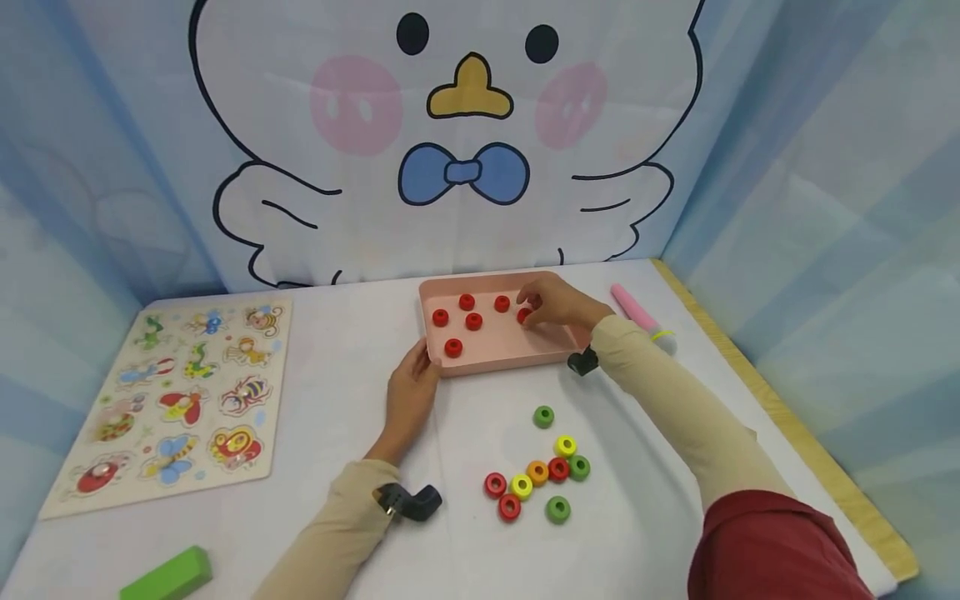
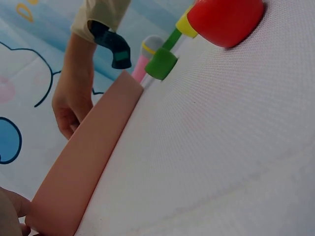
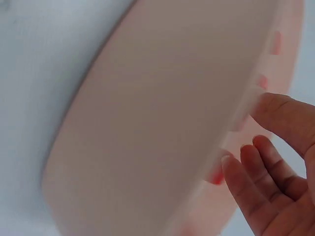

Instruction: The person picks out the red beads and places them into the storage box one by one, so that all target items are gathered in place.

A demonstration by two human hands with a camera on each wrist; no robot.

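Note:
A pink tray [image 1: 510, 354] sits mid-table with several red rings [image 1: 473, 321] in it. My right hand [image 1: 557, 304] reaches into the tray's right half, its fingertips at a red ring [image 1: 523, 315]. In the right wrist view its fingers [image 3: 246, 184] are relaxed and apart from the thumb, with a bit of red under them beside the tray wall [image 3: 162, 108]. My left hand [image 1: 411, 392] lies on the table and touches the tray's front left corner with fairly straight fingers. The left wrist view shows the tray wall [image 2: 83, 162] and the right hand [image 2: 74, 108] beyond it.
Loose red, yellow, orange and green rings [image 1: 536, 479] lie in front of the tray, with one green ring [image 1: 543, 416] apart. A pink marker [image 1: 637, 315] lies right of the tray. An insect puzzle board [image 1: 172, 392] lies at the left and a green block [image 1: 168, 575] at the near left.

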